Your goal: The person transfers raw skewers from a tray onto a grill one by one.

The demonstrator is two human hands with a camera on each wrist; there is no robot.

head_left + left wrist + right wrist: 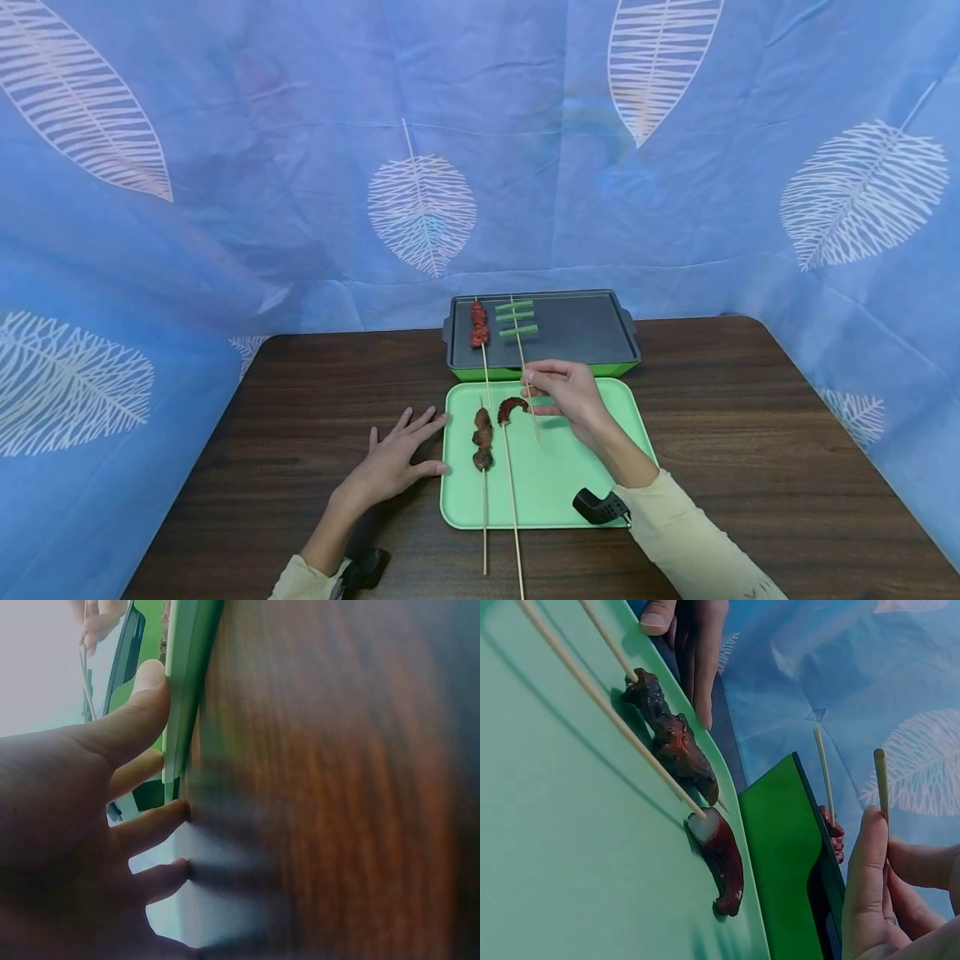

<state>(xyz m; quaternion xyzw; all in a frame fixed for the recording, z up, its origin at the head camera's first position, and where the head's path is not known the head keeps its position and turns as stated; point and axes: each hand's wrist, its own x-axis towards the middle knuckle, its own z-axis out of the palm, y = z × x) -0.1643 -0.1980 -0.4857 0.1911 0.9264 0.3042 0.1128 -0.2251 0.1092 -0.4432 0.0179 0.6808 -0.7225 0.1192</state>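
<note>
My right hand (568,393) pinches the bare stick of a skewer of green vegetable pieces (517,331). The green pieces are over the left half of a dark griddle pan (581,325). My left hand (396,460) lies with fingers spread on the table, its thumb (148,682) at the rim of a light green tray (555,487). On that tray lie a skewer of brown meat chunks (483,439) and a skewer with a dark red curled piece (512,407). A red meat skewer (478,325) rests on the griddle, its stick reaching over the tray.
Both sticks on the tray stick out past its near edge. The griddle, with a green base (615,369), stands directly behind the tray. Dark wood table (750,433) extends on both sides. A blue leaf-patterned cloth (510,200) hangs behind it.
</note>
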